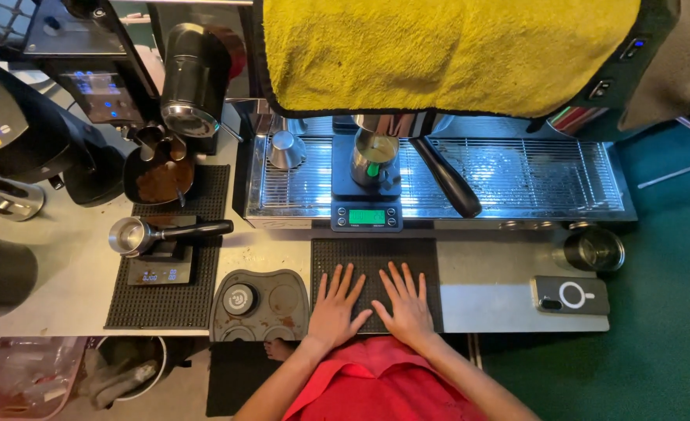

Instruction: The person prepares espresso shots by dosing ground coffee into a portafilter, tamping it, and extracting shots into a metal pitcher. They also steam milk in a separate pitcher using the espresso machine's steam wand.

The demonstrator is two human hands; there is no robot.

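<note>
Both hands, left (335, 310) and right (407, 310), lie flat, open, fingers spread, gripping nothing, on the black mat (372, 253) on the counter (493, 273). Scale (366, 217) with steel cup (374, 156) sits just beyond the mat.

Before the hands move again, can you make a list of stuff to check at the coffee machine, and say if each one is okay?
1. Both hands free: left hand and right hand lie flat and empty on the black rubber mat. Ok.
2. Metal cup sits under the spout on the small scale. Ok.
3. Scale switched on: its screen glows green. Ok.
4. How full the cup is: cannot tell.
5. Portafilter rests on the second scale at left, handle pointing right. Ok.
6. Phone lies close to the counter's front edge. Not ok.
</note>
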